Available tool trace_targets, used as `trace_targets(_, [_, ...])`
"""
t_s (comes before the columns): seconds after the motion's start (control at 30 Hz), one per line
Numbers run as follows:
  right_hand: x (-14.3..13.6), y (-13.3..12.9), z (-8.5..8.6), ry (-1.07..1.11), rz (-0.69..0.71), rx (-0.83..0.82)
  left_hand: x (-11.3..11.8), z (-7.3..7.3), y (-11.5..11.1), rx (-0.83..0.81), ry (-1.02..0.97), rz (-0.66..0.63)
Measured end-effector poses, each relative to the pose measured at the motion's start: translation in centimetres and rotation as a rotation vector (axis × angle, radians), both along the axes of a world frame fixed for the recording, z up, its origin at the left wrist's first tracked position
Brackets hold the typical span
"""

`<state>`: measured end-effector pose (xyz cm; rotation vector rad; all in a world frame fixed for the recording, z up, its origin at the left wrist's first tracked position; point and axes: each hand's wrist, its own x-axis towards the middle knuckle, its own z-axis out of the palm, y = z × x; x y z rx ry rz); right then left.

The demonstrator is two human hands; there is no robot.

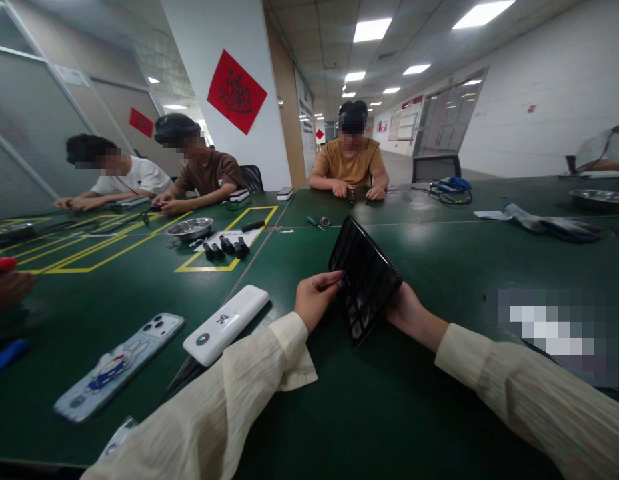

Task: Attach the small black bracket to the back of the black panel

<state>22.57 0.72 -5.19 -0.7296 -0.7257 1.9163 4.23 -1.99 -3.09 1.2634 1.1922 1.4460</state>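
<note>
Head view: left hand [317, 299] pinches something tiny [342, 283], right hand [412, 313] grips a compartmented black case [363, 277], contents unclear.

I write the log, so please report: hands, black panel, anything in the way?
Left hand pinching small thing, unclear what, at black panel. Right hand holding panel's right side, panel tilted. Phone, white power bank beside left sleeve, not between hands.
</note>
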Motion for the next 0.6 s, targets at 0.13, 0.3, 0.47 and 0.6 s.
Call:
trace_targets(0.13, [-0.2, -0.4, 0.5, -0.039, -0.044, -0.039, -0.3, -0.2, 0.0, 0.032, 0.152, 0.007])
trace_targets(0.3, [-0.7, -0.8, 0.9, -0.044, -0.081, -0.03, -0.8, -0.3, -0.1, 0.092, 0.409, 0.048])
trace_targets(0.47, [-1.3, -1.2, 1.5, -0.106, -0.119, -0.012, -1.1, -0.1, 0.1, 0.109, 0.513, 0.116])
trace_targets(0.6, [-1.6, -1.4, 1.8, -0.149, -0.116, 0.066, -1.1, -0.4, 0.8, 0.137, 0.468, 0.129])
